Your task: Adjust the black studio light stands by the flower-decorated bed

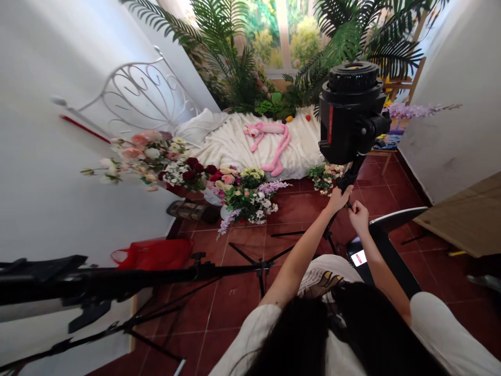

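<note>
A black studio light (pixel 344 120) stands upright on a light stand (pixel 354 169), its round front ring facing up. My left hand (pixel 340 199) is closed around the stand's pole just under the lamp's bracket. Slightly lower and to the right, my right hand (pixel 358 215) is closed too, its fingers pinching a small dark part at the stand's side, probably a knob. Both arms reach forward, and the lower pole is partly hidden behind the left hand and forearm.
A pink plush panther (pixel 270 136) lies on a cream fur blanket (pixel 223 143). Artificial flowers (pixel 250 193) stand in front. Black tripod legs (pixel 262 266) spread across the red tiles, and a black boom pole (pixel 156 279) crosses at left. Near my right arm lies a lit phone (pixel 358 257).
</note>
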The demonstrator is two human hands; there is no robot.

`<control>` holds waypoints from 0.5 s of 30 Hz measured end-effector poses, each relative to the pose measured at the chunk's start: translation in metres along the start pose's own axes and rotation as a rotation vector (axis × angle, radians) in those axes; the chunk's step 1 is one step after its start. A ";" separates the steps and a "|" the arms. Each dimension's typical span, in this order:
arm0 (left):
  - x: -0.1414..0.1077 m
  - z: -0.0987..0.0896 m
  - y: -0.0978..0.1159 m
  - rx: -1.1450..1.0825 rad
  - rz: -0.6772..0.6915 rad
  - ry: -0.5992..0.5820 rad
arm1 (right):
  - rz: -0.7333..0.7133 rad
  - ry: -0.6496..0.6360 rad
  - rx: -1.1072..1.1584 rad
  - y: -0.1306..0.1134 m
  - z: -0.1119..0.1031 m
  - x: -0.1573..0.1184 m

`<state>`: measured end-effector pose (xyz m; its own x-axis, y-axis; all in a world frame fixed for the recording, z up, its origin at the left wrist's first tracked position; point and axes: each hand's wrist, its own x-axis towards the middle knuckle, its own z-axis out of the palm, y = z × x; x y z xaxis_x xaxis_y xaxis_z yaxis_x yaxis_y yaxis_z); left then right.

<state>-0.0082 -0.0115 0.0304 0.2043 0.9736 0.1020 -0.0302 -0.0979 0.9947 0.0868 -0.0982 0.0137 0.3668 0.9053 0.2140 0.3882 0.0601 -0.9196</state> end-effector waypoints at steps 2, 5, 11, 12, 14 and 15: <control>0.001 0.000 -0.002 0.004 0.010 0.001 | 0.013 0.037 -0.017 0.002 0.003 -0.002; 0.002 0.001 -0.008 0.011 0.022 -0.003 | 0.025 0.096 0.042 0.010 0.006 -0.002; 0.004 0.003 -0.018 -0.015 0.056 0.011 | 0.066 0.151 0.417 0.007 -0.003 0.020; 0.005 0.004 -0.018 -0.027 0.045 0.008 | 0.058 0.097 0.449 0.001 -0.004 0.024; 0.006 0.007 -0.015 -0.067 0.037 -0.006 | 0.025 -0.022 0.460 -0.012 -0.003 0.030; 0.006 0.008 -0.013 -0.086 0.041 -0.011 | 0.010 -0.068 0.447 -0.019 -0.001 0.033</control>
<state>0.0014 -0.0059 0.0181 0.2114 0.9668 0.1436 -0.1226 -0.1195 0.9852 0.0927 -0.0700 0.0383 0.3069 0.9314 0.1958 -0.0238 0.2132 -0.9767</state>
